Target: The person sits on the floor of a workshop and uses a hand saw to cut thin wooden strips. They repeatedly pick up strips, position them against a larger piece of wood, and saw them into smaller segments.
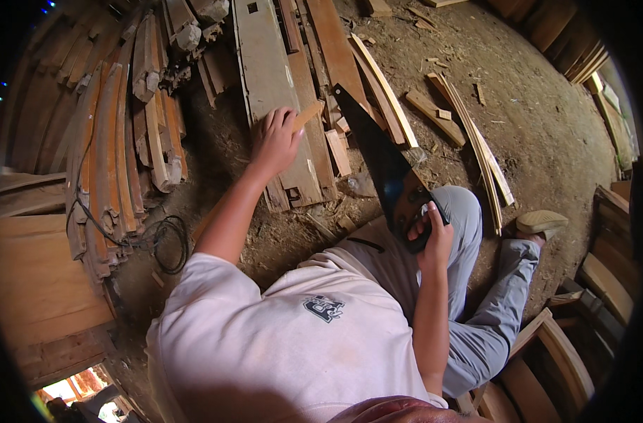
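My right hand (431, 238) is wrapped round the dark handle of a handsaw (372, 144), close to my bent knee. The blade slants up and to the left, its narrow tip near the boards. With my left hand (276, 141) I grip a short strip of light wood (309, 114), whose end sticks out to the right of my fingers. That hand is over a long, pale, worn board (270, 70) on the ground. Part of the strip is hidden under my palm. A gap separates the saw blade from the strip.
Stacked long timbers (113, 148) stand at the left, with a coiled black cable (170, 243) beside them. Thin curved strips (473, 134) and a small plank (435, 116) lie on the dirt floor at right. Curved wooden pieces (566, 352) fill the lower right.
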Demonstrator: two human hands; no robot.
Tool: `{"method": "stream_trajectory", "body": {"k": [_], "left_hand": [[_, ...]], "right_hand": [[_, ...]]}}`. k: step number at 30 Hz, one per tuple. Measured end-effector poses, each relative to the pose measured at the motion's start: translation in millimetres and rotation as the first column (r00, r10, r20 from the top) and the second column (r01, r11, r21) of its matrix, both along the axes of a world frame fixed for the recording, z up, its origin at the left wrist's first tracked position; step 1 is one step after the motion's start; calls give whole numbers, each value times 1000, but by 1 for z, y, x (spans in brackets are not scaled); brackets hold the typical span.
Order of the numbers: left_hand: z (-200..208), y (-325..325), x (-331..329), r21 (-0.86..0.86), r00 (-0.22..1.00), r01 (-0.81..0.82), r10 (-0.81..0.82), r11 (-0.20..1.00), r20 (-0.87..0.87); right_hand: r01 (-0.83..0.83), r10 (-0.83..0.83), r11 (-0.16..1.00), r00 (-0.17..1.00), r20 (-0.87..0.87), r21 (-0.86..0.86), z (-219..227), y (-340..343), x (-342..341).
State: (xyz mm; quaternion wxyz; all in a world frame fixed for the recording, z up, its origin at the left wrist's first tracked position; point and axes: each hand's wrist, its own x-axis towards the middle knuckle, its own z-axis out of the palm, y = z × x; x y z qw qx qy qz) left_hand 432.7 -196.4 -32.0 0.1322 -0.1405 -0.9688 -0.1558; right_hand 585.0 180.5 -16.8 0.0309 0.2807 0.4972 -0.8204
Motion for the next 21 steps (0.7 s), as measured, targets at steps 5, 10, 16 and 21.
{"method": "stream_trajectory", "body": {"k": [5, 10, 16, 21], "left_hand": [[-15, 10, -45, 20, 995, 65, -63, 998, -79], [-25, 19, -53, -97, 986, 117, -105, 988, 129], [-30, 0, -48, -187, 954, 275, -244, 943, 173], [-34, 5, -45, -172, 967, 248, -235, 953, 95]], "right_hand": [[-2, 2, 1000, 1000, 13, -18, -1, 1, -1], [-39, 38, 998, 999, -19, -53, -6, 5, 2], [-131, 130, 991, 990, -57, -17, 0, 1, 3], [-90, 85, 994, 994, -64, -67, -2, 1, 6]]}}
